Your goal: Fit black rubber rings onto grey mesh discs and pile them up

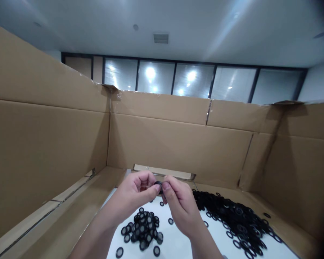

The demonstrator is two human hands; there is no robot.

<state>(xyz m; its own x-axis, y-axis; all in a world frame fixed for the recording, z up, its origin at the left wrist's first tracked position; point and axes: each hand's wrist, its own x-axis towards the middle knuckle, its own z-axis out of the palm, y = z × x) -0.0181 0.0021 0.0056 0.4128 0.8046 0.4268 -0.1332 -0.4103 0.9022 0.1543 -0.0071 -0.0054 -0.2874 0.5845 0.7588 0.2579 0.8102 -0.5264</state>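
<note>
In the middle of the head view my left hand point(135, 192) and my right hand point(179, 203) meet over the white surface point(175, 244). Between their thumbs and fingers they pinch a small black ring point(158, 183), whose centre is partly hidden by the fingertips. Below my left hand lies a loose pile of black rings with grey centres point(143, 228). To the right of my right hand spreads a larger heap of black rings point(232, 216), those at its edge showing open centres. A single ringed piece point(171, 221) lies between the two groups.
Tall cardboard walls point(162, 140) stand at the back, left and right of the white surface. A cardboard flap opening point(164, 172) is low in the back wall. One stray black ring point(266, 215) rests on cardboard at the right.
</note>
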